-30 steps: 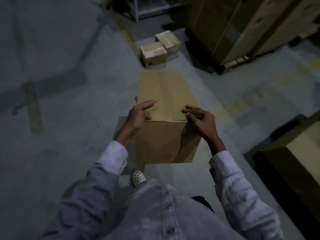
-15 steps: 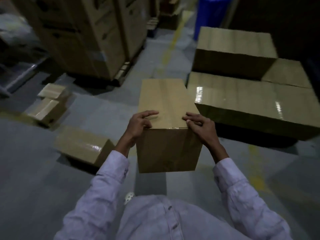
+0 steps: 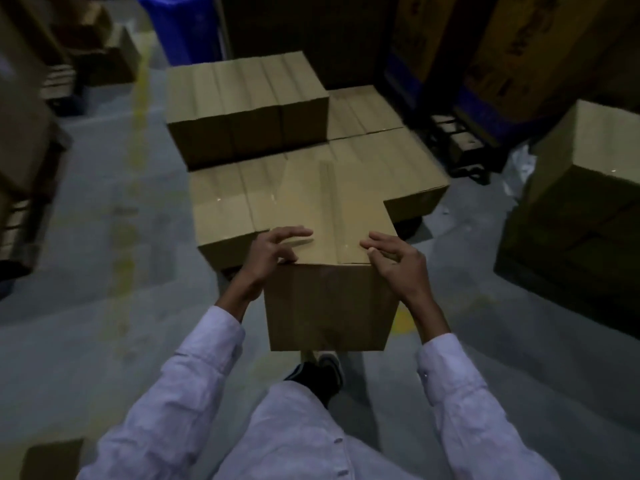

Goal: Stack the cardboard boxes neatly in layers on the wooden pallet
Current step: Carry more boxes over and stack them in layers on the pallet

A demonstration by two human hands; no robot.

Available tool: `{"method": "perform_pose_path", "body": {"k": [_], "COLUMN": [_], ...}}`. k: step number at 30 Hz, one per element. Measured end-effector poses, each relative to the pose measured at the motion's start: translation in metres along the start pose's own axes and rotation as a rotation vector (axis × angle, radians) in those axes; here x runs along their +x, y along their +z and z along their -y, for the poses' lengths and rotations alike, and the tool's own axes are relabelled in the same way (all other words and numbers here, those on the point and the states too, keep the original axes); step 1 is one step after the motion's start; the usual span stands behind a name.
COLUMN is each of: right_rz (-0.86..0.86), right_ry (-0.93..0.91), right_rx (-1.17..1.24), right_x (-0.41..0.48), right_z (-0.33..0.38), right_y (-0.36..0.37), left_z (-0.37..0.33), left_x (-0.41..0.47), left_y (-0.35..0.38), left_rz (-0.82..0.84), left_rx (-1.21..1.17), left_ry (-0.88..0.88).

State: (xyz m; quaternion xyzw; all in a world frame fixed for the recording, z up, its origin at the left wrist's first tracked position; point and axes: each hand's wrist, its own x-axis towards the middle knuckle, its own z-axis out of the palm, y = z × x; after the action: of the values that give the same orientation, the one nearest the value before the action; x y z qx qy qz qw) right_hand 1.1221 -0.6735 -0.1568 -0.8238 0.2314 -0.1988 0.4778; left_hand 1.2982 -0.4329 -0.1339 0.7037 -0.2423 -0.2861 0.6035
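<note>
I carry a plain cardboard box [image 3: 329, 299] in front of my chest, above the floor. My left hand [image 3: 273, 251] grips its near left top corner and my right hand [image 3: 394, 261] grips its near right top corner, fingers curled over the top. Straight ahead stands the stack of boxes [image 3: 221, 202]: a full lower layer, and a row of upper-layer boxes [image 3: 242, 95] on its far left part. The carried box overlaps the near edge of the lower layer in view. The pallet under the stack is almost wholly hidden.
A large carton [image 3: 585, 161] stands on the right, tall cartons [image 3: 519, 43] and a dark pallet [image 3: 460, 147] behind it. A blue bin [image 3: 180, 26] is at the back, stacked goods [image 3: 24, 140] on the left. Grey floor with a yellow line [image 3: 138, 109] lies between.
I have turned to the right with the box held the same way. The loose boxes on the floor have left the view and the stack now lies straight ahead and closer.
</note>
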Motion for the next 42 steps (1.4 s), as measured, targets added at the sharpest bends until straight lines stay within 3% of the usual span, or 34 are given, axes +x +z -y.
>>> {"method": "perform_pose_path", "body": {"k": [12,22,30,42], "right_rz": [-0.16,-0.062,0.051,0.059], "right_ry": [0.117,0.0,-0.084,-0.211], "right_rx": [-0.171,-0.128,-0.104,-0.065], "right_x": [0.22,0.445,0.592,0.783], "right_z": [-0.091,-0.17,-0.2,-0.241], "right_y": [-0.174,-0.233,-0.243,-0.192], "left_z": [-0.035,-0.044,-0.066,-0.042], "left_x": [0.288,0.488,0.597,0.78], "left_y": [0.157,0.208,0.215,0.173], "left_rz": [0.175,0.021,-0.108,-0.191], "left_rx": [-0.079,-0.061,0.014,0.123], "left_ry": [0.028,0.074,0.031,0.117]}}
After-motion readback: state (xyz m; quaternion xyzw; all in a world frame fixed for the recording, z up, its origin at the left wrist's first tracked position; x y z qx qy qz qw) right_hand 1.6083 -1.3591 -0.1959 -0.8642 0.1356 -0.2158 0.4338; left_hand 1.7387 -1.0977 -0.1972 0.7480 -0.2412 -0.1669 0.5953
